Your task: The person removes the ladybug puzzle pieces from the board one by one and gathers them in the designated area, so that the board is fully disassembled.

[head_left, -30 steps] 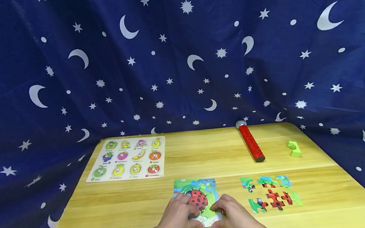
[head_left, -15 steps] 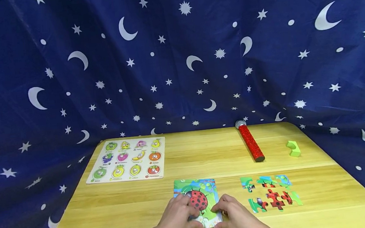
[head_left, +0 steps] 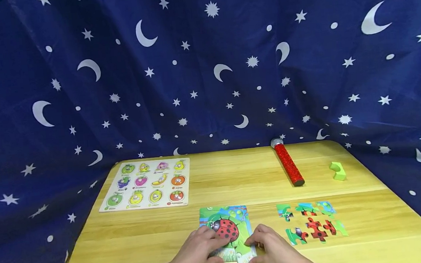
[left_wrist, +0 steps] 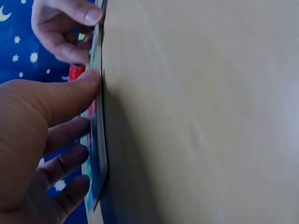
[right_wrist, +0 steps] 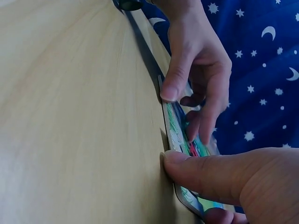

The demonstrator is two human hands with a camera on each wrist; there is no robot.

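A ladybug jigsaw puzzle [head_left: 228, 230] lies in front of me at the near middle of the table. Its lower right puzzle piece [head_left: 246, 256] juts out slightly past the bottom edge. My left hand [head_left: 195, 251] holds the puzzle's lower left, fingers over the picture and thumb [left_wrist: 84, 86] at the near edge. At the lower right corner, my right hand [head_left: 273, 250] pinches that piece between index finger and thumb [right_wrist: 196, 168]. The left hand covers part of the puzzle's left side.
Several loose puzzle pieces [head_left: 317, 229] lie to the right. Farther back are a red glittery microphone [head_left: 289, 164] and a lime green notched block [head_left: 338, 171]. A fruit peg board [head_left: 145, 184] sits at the table's [head_left: 234, 180] far left. A starry blue curtain [head_left: 204, 64] hangs behind.
The lower right piece has slid a little toward me, out of line with the puzzle's bottom edge, with the right hand on it. My left hand has shifted slightly left.
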